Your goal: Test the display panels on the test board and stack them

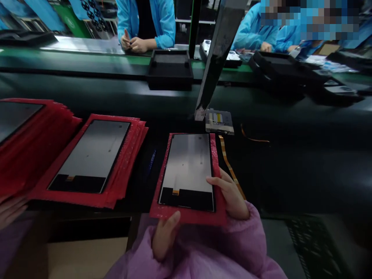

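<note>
Between my hands is a flat display panel [188, 162], grey-backed with a black lower band and a small orange connector, lying on a red bubble-wrap sheet [162, 212]. My left hand [167, 234] pinches the sheet's near edge, thumb on top and fingers hidden beneath. On the right side, my right hand [232, 193] grips sheet and panel together, its thumb resting on the panel's edge. An orange flex cable [229, 166] runs just beyond my right hand. To the left, a similar panel [91, 155] rests on a stack of red sheets [116, 197].
Further left stands a taller red stack [43, 155], with another person's hand [11, 211] at its near edge. A blue tool [152, 161] lies between stacks. A metal post [216, 58] rises behind a small box-like device [219, 122]. Black trays [170, 69] and workers in blue are across the line.
</note>
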A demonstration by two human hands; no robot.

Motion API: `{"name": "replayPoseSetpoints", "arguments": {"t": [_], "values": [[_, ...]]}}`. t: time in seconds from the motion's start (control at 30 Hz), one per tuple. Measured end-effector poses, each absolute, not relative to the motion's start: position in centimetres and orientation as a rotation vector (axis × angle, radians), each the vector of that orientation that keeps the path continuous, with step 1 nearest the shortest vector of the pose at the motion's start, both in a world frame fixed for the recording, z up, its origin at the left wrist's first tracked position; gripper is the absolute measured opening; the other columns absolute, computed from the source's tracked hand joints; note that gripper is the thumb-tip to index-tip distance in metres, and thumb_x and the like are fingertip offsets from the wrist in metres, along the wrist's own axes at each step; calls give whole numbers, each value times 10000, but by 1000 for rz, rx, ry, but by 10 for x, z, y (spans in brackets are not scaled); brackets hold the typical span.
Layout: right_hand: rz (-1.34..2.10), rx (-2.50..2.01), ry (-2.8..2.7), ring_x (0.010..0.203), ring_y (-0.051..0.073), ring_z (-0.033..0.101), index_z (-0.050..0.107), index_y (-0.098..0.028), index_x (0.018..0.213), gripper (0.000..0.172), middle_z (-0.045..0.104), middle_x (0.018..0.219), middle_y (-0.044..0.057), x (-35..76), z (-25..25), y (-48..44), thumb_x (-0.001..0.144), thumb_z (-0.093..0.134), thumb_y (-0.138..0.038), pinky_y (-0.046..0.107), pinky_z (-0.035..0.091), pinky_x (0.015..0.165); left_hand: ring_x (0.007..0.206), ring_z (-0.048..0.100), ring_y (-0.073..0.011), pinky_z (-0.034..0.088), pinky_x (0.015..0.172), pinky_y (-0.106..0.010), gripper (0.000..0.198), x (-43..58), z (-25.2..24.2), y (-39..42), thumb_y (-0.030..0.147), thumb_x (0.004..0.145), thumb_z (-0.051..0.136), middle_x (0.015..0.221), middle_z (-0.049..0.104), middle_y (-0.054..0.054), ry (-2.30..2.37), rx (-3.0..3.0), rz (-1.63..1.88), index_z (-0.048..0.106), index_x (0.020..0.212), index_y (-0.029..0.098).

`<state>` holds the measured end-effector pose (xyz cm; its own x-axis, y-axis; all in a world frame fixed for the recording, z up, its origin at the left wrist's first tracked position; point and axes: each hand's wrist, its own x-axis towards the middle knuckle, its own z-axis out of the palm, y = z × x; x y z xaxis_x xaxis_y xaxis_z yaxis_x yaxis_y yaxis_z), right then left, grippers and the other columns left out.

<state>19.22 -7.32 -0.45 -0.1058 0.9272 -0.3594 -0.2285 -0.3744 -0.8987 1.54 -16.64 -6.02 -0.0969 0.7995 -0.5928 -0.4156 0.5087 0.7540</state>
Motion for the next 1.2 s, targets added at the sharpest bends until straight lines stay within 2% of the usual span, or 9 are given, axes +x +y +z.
{"name": "replayPoseSetpoints", "arguments": {"t": [0.07,0.13,0.23,0.3,0.43,0.7,0.93,1.03,1.2], "values": [[1596,-1286,-949,859,247,696,610,-187,1208,437,724,977,63,194,-13,-69,779,581,-266,386,579,741,816,718,-283,592,703,-461,337,10,-59,-166,543,799,602,827,742,-48,1307,394,1030,676,909,233],[1451,-1354,-1103,964,246,675,588,-181,1258,462,705,1070,78,193,-23,-64,808,554,-277,410,562,847,708,698,-220,591,675,-421,391,3,-57,-168,502,848,580,799,722,-11,1360,445,1064,588,1171,281],[1001,-1572,-1377,1126,260,600,557,-163,1325,498,646,1203,116,188,-37,-59,846,526,-293,458,475,1007,621,631,-127,570,631,-303,721,-9,-56,-172,411,874,611,828,652,26,1542,714,1261,232,1481,318],[745,-1706,-1529,1113,273,587,530,-145,1364,511,631,1196,138,186,-43,-59,874,497,-285,484,464,1004,662,606,-106,550,648,-257,657,-16,-57,-172,337,871,629,866,609,13,1738,1099,1362,331,1454,290],[526,-1801,-1758,1110,304,550,492,-141,1397,496,610,1200,150,187,-44,-73,927,469,-295,528,470,970,934,624,-163,537,845,-304,232,-30,-61,-151,185,870,614,1032,609,-66,1855,1934,1285,666,1092,231],[466,-1589,-1814,1161,231,543,566,-212,1273,315,605,1234,104,194,-27,-115,978,486,-289,419,492,988,1196,524,-342,444,1002,-530,406,-52,-73,-78,371,935,480,1287,571,-194,2307,1994,818,611,1228,122],[986,-1365,-1684,809,142,633,613,-242,1193,254,663,988,46,174,-16,-123,967,506,-286,264,531,699,929,654,-278,535,853,-429,333,-66,-61,-75,337,937,413,961,695,-140,2243,1772,999,666,1011,135],[1268,-1279,-1589,621,113,552,553,-243,1300,413,628,831,-1,161,-20,-123,921,600,-400,232,461,551,814,690,-195,565,765,-309,276,-45,-47,-104,353,951,444,895,721,-68,1836,1768,1106,654,1017,187],[1247,-1156,-1557,785,147,586,707,-236,1135,334,593,862,38,147,-26,-124,979,489,-436,274,487,693,1017,689,-192,561,876,-286,316,1,-39,-149,251,974,395,1066,726,-99,1175,1817,974,640,1169,209]]}}
